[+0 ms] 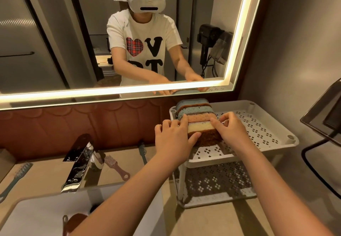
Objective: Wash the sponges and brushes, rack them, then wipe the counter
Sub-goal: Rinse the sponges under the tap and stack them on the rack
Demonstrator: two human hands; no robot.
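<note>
Head cam: left hand (173, 136) and right hand (230, 128) each have a grip pinching the sponges (199, 118) sideways on the rack (293, 141); soft, light, squeeze gently.

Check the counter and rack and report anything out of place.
The sponges sit in a tidy row on the rack. Loose on the counter: a pink brush by the faucet, a teal brush at far left, a second teal brush against the back wall. None is racked.
</note>
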